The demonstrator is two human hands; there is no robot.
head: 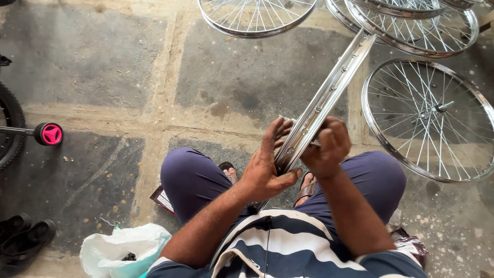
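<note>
1. The bare rim is held edge-on between the person's knees, slanting from the lap up and away toward the wheels on the floor. It looks like thin, shiny metal: stiff, light for its size, and probably slick on its polished faces.
2. The left hand wraps the near part of the rim from the left, fingers up along its side and thumb hooked beneath, so it is grasping the rim.
3. The right hand is clenched against the rim's right side. It may be pinching a small part or tool there, but the fist hides it and I cannot tell.
4. The best hold seems to be across the rim's two side walls, as the hands do now, clear of the row of spoke holes down its channel; held at one end only, the long hoop would likely swing.
5. Counts: one bare rim in hand; one spoked wheel lying whole on the right; one wheel at top centre; a stack of overlapping wheels at top right, at least two, possibly more beyond the frame.
6. Also: one white plastic bag, one pair of dark shoes, one pink-ended axle beside a black tyre.
</note>
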